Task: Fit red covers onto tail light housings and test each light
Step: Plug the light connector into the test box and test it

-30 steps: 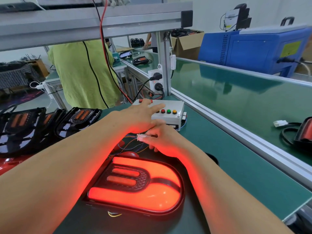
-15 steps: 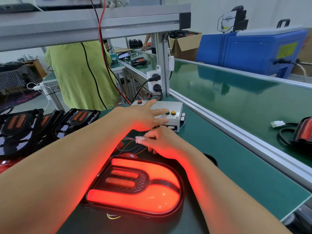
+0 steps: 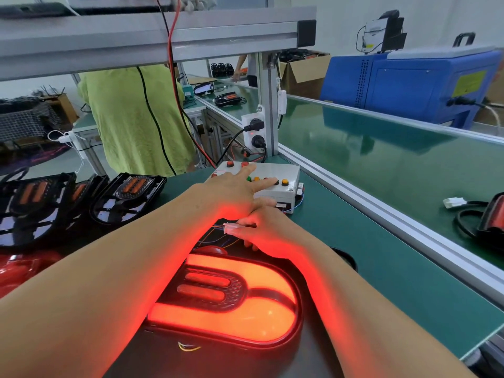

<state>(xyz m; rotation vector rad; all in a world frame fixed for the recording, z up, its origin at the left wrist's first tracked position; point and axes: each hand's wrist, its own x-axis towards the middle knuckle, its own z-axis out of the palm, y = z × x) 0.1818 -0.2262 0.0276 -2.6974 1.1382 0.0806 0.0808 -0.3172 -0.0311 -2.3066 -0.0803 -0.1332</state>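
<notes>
A tail light (image 3: pixel 231 301) with its red cover on lies on the green bench before me and glows bright red-orange. My left hand (image 3: pixel 234 189) reaches over the white test box (image 3: pixel 283 174), its straight fingers spread across the coloured buttons. Just behind the light, my right hand (image 3: pixel 264 230) pinches a small white connector (image 3: pixel 230 229) on thin wires. Uncovered black housings (image 3: pixel 128 196) with orange strips stand in a row at the left. Loose red covers (image 3: pixel 19 268) lie at the near left edge.
An aluminium rail (image 3: pixel 381 211) divides the bench from a green conveyor belt (image 3: pixel 381 148). Another light with a black cable and white plug (image 3: pixel 455 201) lies at the right edge. A person in a green shirt (image 3: pixel 131 118) stands beyond the bench. A blue machine (image 3: pixel 409 83) stands at the back right.
My left hand has slid right along the test box buttons. The right hand keeps pinching the connector. The light stays lit.
</notes>
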